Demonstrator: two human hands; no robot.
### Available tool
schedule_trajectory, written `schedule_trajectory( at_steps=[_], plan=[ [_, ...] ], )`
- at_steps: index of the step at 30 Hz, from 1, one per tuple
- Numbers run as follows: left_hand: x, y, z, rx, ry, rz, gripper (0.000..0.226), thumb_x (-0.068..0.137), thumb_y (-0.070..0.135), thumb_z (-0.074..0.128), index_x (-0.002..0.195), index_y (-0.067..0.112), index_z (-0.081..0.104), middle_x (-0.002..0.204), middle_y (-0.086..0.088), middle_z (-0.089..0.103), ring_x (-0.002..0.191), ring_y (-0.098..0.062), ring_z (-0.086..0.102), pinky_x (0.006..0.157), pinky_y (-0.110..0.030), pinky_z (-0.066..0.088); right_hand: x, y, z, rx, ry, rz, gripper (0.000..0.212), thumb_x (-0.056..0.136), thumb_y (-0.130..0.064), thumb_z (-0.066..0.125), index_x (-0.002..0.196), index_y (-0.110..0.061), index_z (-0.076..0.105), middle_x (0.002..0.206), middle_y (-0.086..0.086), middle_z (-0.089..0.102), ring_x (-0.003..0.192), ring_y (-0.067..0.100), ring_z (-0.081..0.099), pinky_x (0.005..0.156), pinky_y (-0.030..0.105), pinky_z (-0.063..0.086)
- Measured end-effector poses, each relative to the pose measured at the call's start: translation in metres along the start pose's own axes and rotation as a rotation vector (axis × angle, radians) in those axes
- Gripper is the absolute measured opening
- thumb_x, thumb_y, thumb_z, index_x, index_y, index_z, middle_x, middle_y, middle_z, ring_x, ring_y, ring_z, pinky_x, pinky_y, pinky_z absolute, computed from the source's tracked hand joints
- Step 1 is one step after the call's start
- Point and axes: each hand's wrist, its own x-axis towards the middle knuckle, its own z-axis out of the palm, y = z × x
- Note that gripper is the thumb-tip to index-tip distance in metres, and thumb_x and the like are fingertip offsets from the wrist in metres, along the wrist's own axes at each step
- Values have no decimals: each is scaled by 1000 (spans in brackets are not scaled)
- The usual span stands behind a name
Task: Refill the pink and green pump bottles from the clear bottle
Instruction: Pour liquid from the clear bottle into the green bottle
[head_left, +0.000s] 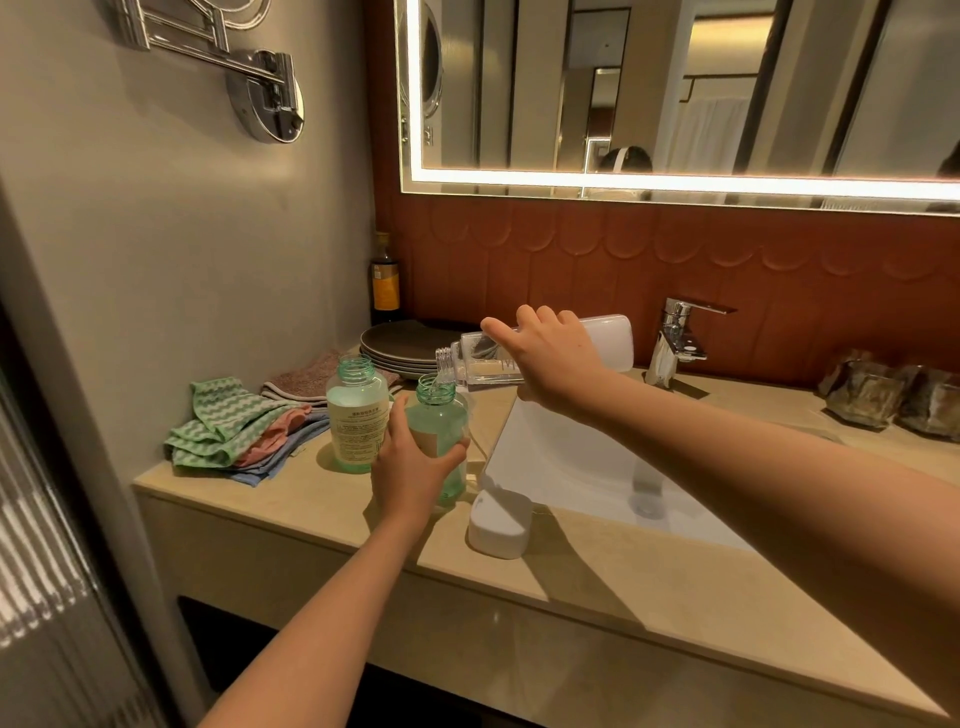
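From the head camera, the person is standing at a beige worktop (597, 566) with a white sink (571, 457) set into it. The right hand (556, 358) is gripping the clear bottle (475, 358) from above, fingers curled round its body. It's holding the bottle tipped almost flat, with the open neck pointing left and sitting just over the mouth of the green bottle (439, 415). It looks like a thin stream is running in, but the view's too soft there to be sure.

The left hand (410, 467) is wrapping round the lower half of the green bottle and holding it upright on the worktop, just left of the sink's left edge. A second bottle (357, 415) is standing right beside it on the left, uncapped too, with a pale label.

A white cap-like thing (497, 530) is sitting near the front edge by the sink corner. Folded cloths (244, 426) are lying towards the left edge, with stacked plates (410, 348) behind the bottles. A dark bottle (385, 278) is standing in the back left corner, and a chrome tap (675, 338) is at the back edge.
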Motion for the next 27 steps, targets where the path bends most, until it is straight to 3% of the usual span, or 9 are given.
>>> schedule_trajectory(
  at_steps=[27],
  plan=[
    [-1,4,-2,-11,-6,-13,90,72,35,78,144,18,27,138,-9,47,124,-28,46,92,-40,46,1,3,-2,-100,27,-22,65,86,-24,63,139,-25,25,115,11,49,99,23,47,83,35,39]
  ],
)
